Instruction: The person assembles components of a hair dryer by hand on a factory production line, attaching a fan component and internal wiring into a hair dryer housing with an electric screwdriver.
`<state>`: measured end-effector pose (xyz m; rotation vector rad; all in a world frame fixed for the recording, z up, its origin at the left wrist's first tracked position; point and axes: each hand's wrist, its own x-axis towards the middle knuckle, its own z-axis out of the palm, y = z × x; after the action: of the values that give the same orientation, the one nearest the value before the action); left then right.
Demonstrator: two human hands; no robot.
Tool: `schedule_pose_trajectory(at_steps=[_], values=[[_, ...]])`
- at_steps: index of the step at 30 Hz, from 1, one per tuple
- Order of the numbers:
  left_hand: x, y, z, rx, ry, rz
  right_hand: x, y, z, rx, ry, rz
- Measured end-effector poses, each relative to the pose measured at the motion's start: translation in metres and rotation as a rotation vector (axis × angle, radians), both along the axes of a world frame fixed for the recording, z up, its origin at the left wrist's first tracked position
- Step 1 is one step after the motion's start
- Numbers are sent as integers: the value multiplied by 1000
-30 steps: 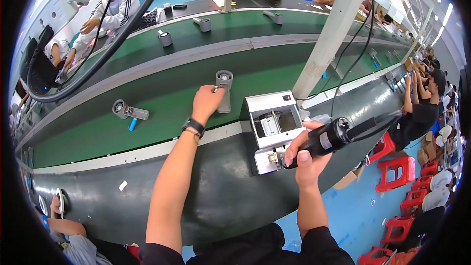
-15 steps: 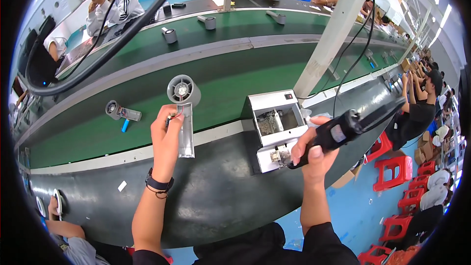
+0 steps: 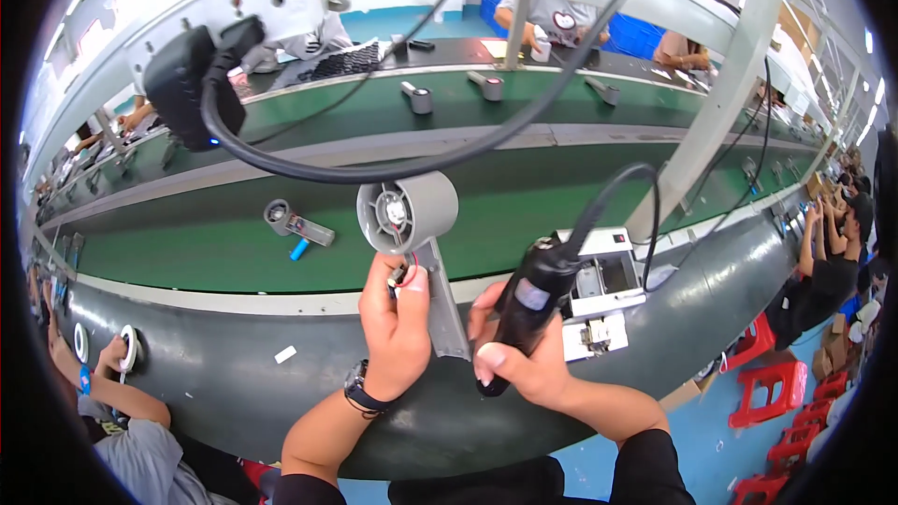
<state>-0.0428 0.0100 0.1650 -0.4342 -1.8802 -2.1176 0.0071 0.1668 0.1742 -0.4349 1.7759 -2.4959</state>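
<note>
- head view: the grey fan unit (image 3: 426, 210) is held up in the left hand (image 3: 395, 332), its round drum above the fingers, overlapping the near edge of the green belt (image 3: 178, 262) in view.
- its trough-like handle (image 3: 444, 304) lies just right of the left fingers, between the two hands; the long axis runs from the drum downward and slightly right, the free end over the dark tabletop (image 3: 234, 402).
- left hand is the nearer: thumb and finger are pinched narrow at a small dark part (image 3: 399, 276) with a red wire; the fingers behind are hidden.
- left forearm slants up and right from the tabletop's near edge, a dark watch (image 3: 360, 391) on the wrist, fingertips upward.
- right hand (image 3: 519, 360) is wrapped round a black corded tool (image 3: 531, 299), thumb across it toward the left.
- the tool leans, cord end up and right, lower end down and left, just beside the handle's free end; whether they touch, i cannot tell.
- right forearm slants up and left; a white machine (image 3: 613, 302) stands beyond, at the tabletop's far edge.
</note>
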Motion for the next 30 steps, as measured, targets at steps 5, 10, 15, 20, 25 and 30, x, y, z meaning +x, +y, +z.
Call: schedule_pose_trajectory(at_steps=[5, 10, 15, 20, 25, 30], values=[[1, -3, -2, 31, 18, 5, -9, -15, -21, -84, -110, 110], [-2, -12, -8, 19, -16, -104, -18, -10, -39, -154, -105, 179], [-8, -16, -14, 41, -79, -226, -23, -2, -42, -303, -218, 336], [-20, -20, -7, 179, -100, -315, -27, 2, -34, -299, -147, 201], [-26, -27, -14, 189, -127, -386, -30, 8, -33, -261, -100, 83], [-25, -32, -14, 160, -280, -487, -31, 7, -34, -133, -58, -3]])
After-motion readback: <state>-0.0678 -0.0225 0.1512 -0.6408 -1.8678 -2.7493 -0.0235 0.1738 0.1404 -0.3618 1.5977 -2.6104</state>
